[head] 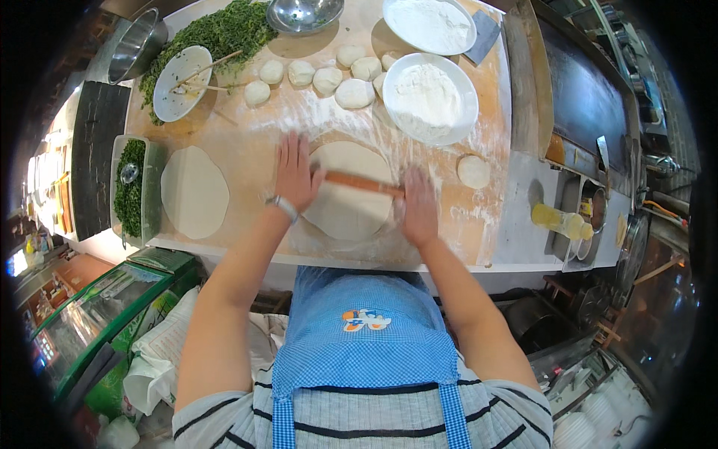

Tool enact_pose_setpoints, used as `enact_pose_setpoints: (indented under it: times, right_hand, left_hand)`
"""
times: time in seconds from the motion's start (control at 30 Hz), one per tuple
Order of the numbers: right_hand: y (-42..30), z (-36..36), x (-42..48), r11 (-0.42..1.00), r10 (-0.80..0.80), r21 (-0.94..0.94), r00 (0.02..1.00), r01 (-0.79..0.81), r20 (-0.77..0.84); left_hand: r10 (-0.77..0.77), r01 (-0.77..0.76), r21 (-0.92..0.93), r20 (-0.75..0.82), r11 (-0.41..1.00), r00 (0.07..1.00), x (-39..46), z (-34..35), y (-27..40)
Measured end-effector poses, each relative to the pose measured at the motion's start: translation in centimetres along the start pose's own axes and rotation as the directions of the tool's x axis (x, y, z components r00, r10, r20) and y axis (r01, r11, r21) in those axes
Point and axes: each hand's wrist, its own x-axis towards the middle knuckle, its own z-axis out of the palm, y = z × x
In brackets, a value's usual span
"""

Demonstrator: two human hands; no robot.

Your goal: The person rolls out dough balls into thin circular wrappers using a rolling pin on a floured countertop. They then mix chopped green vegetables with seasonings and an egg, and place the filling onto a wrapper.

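A thin wooden rolling pin [359,182] lies across a flat round sheet of dough [348,216], tilted slightly down to the right. My left hand [297,174] holds its left end, fingers stretched forward and thumb against the wood. At the other end, my right hand [419,205] presses on the pin with its palm; its fingers are blurred. Another rolled dough sheet [195,192] rests flat to the left. To the right of my right hand sits a small dough disc [473,172]. Several dough balls [327,81] are grouped beyond the pin on the floured wooden board [252,146].
Bowls of white flour [429,98] stand at the back right, near a grey scraper [483,37]. Chopped greens [230,33] are heaped at the back left beside a white bowl [182,84] with chopsticks. A greens-filled container [130,191] borders the left edge. A yellow bottle [561,221] lies right.
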Motion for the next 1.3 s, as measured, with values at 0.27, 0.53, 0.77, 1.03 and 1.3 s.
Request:
enact_pose_setpoints:
  times: [0.27,0.53,0.77,1.03,1.3]
  right_hand:
    - [1.9,0.3,-2.9,0.994,-0.106,0.007,0.992,0.106,0.072]
    - [-2.9,1.1,0.8,0.968,-0.230,0.096,0.973,0.231,-0.023]
    - [-4.1,2.3,10.6,0.998,-0.014,0.066,0.988,0.003,0.156]
    - [-0.6,3.0,12.1,0.960,-0.199,0.218,0.977,0.177,0.079]
    - [2.6,5.6,9.4,0.941,0.036,0.338,0.994,0.002,-0.104]
  left_hand:
    - [0.049,-0.046,-0.050,0.043,0.998,0.998,-4.9,-0.4,1.9]
    - [0.145,-0.152,-0.078,-0.086,0.985,0.986,-15.3,0.3,5.6]
    - [-0.141,0.152,-0.150,0.080,0.977,0.987,-17.1,-0.1,5.6]
    - [-0.515,0.515,-0.145,-0.478,0.845,0.711,-19.6,-17.9,-9.4]
    - [-0.770,0.802,-0.411,-0.631,0.434,0.094,-16.3,-47.9,-21.4]
